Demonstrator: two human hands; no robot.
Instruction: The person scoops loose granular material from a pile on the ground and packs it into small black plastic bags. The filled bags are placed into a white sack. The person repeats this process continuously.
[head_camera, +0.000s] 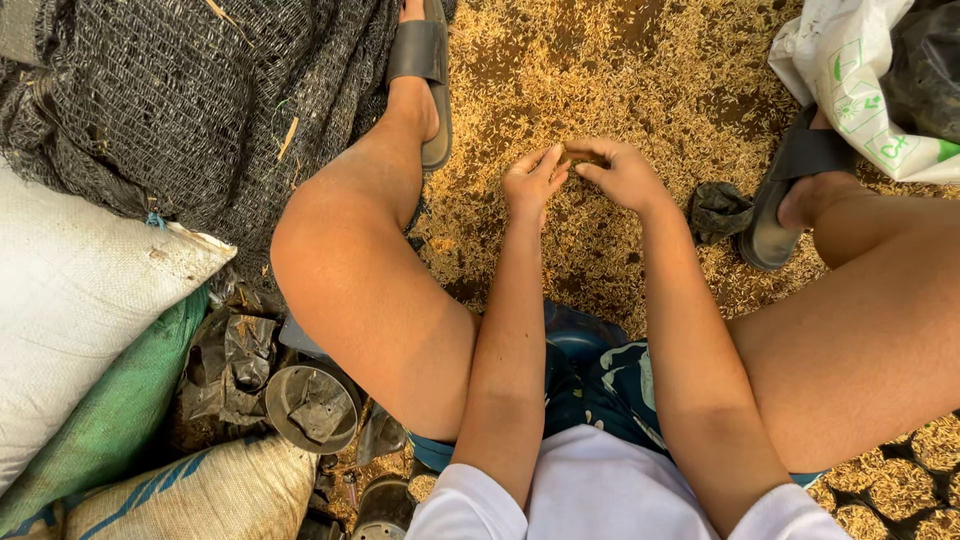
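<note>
the left hand (535, 183) and the right hand (622, 172) are brought together low over the ground, fingertips meeting, and a small pinch of rice husk (578, 153) is gripped between them. both hands are curled closed around that pinch. a thick layer of loose rice husks (600, 80) is spread over the ground beneath them. a dark slide sandal (425, 70) is worn on the left foot and another sandal (785, 195) on the right. a crumpled black plastic pot (718, 210) lies just beside the right foot. black netting (180, 100) is heaped at the left above a white sack (80, 290) and a green sack (110, 420).
</note>
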